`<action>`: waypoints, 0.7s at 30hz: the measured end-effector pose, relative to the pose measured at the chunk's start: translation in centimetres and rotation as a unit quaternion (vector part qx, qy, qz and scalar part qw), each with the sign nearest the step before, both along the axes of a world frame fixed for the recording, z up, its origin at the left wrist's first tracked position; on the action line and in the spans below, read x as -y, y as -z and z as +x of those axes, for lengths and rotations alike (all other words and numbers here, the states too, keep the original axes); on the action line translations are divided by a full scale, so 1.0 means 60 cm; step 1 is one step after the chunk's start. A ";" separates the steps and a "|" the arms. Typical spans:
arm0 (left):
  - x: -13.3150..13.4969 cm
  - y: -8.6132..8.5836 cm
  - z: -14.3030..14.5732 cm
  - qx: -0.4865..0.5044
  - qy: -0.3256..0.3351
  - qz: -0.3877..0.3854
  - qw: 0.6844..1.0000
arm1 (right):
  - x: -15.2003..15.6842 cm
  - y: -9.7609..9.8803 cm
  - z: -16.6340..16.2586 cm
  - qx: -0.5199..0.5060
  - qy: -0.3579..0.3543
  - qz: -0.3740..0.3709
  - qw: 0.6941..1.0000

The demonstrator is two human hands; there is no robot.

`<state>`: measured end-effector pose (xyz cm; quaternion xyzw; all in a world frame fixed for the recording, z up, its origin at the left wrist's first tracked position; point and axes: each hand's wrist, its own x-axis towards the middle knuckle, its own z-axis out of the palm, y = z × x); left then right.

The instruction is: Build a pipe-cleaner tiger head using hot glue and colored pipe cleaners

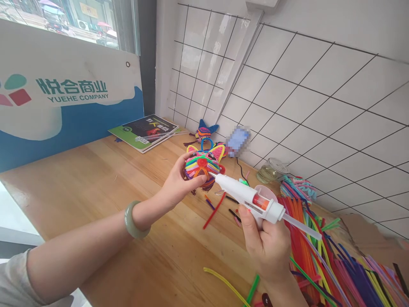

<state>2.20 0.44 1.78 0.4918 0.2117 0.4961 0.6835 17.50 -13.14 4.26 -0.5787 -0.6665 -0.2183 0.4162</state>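
My left hand (pixel 179 181), with a pale green bangle on its wrist, is closed around a colourful pipe-cleaner animal ornament (pixel 202 160). The ornament has pink ears edged in yellow, a red nose, striped bands and a blue loop on top. In my right hand (pixel 266 238) is a white hot glue gun (pixel 243 192), gripped by its handle. A clear glue stick (pixel 302 226) sticks out of the gun's back end. The gun's nozzle points left and meets the ornament's lower right side; whether it touches I cannot tell. My left thumb lies just beside the nozzle.
Bundles of coloured pipe cleaners (pixel 338 264) spread over the table's right side. Loose cut pieces, such as a red one (pixel 214 211), lie under the gun. A glass jar (pixel 271 170), a blurred phone (pixel 238 140) and another ornament (pixel 204 131) stand along the tiled wall. Books (pixel 143 133) lie at the back left.
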 end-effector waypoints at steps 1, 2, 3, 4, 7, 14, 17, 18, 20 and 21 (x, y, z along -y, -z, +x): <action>-0.001 0.000 0.000 -0.002 0.000 0.001 1.000 | 0.000 0.000 0.000 0.000 -0.001 0.002 1.000; -0.001 0.001 0.000 -0.001 0.000 0.001 1.000 | 0.000 0.000 0.000 -0.001 -0.001 0.003 1.000; -0.001 0.001 0.000 0.002 0.000 0.002 1.000 | 0.000 0.000 0.000 -0.004 -0.002 0.002 1.000; -0.001 0.000 -0.001 0.005 0.000 0.002 1.000 | -0.001 -0.001 0.000 -0.009 -0.004 0.000 1.000; 0.000 -0.001 -0.001 -0.007 0.005 0.000 1.000 | -0.001 -0.001 -0.001 -0.025 -0.012 -0.007 1.000; 0.002 -0.001 -0.001 -0.020 0.002 0.003 1.000 | -0.001 -0.001 -0.002 -0.019 -0.008 -0.007 1.000; 0.002 -0.001 -0.001 -0.021 0.003 0.004 1.000 | -0.001 -0.004 -0.001 -0.013 -0.007 -0.006 1.000; 0.002 -0.001 -0.001 -0.019 0.003 0.004 1.000 | -0.001 -0.004 -0.001 -0.011 -0.007 -0.006 1.000; 0.002 0.000 -0.001 -0.012 0.006 0.003 1.000 | -0.001 -0.004 -0.001 -0.013 -0.007 -0.009 1.000; 0.001 0.000 -0.001 -0.010 0.008 0.003 1.000 | -0.001 -0.003 -0.001 -0.017 -0.008 -0.011 1.000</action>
